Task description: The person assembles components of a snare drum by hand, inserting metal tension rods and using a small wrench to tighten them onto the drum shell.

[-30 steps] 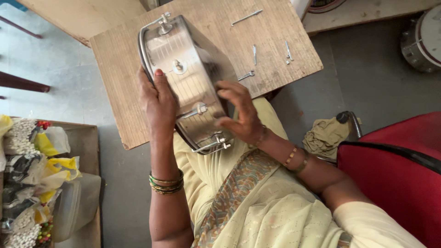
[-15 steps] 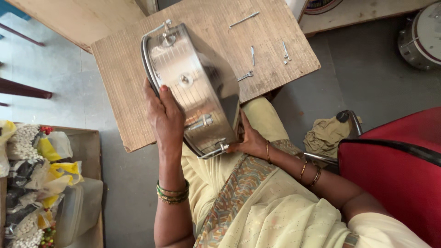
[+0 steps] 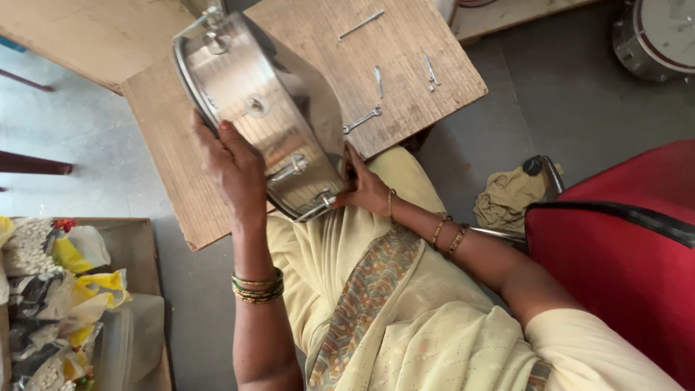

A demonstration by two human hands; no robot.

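While tilted, drum shell (image 3: pixel 268 108) meets curled fingers (image 3: pixel 224 141).

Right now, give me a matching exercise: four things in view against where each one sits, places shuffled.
Things
1. metal drum shell
2. small spanner
3. crumpled cloth
4. plastic packets

Places
A. on the floor beside the red chair
B. in the tray at lower left
C. lying flat on the wooden board
D. held tilted between the left hand and right hand

Pairs: 1-D, 2-C, 3-A, 4-B
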